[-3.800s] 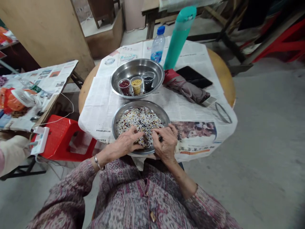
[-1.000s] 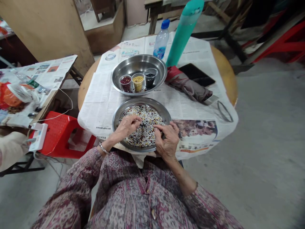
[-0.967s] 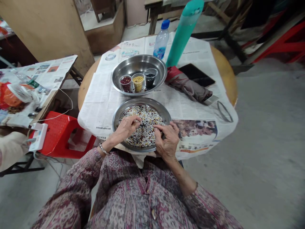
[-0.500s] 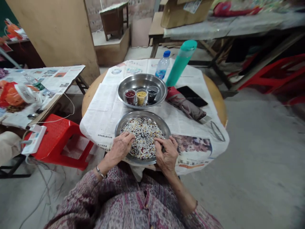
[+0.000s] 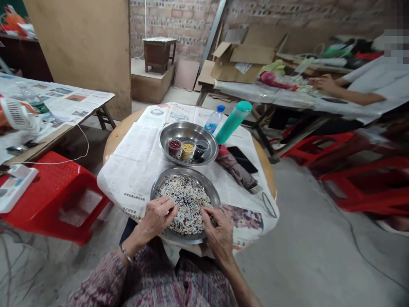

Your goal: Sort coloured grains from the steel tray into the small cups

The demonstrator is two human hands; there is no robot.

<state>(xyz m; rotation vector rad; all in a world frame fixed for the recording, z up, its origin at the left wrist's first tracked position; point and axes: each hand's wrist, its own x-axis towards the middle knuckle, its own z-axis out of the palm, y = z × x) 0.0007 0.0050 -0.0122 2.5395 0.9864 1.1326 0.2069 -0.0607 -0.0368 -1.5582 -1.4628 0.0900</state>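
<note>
Bare newspaper [image 5: 140, 162] left of both bowls; apparently cloth [image 5: 235, 169] crowding right.

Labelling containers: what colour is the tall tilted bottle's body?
Teal bottle, clearest in the head view.

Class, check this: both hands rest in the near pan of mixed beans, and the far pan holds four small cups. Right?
Not quite. The far pan holds three small cups, not four, as the head view shows. Both hands do rest in the near pan.
</note>
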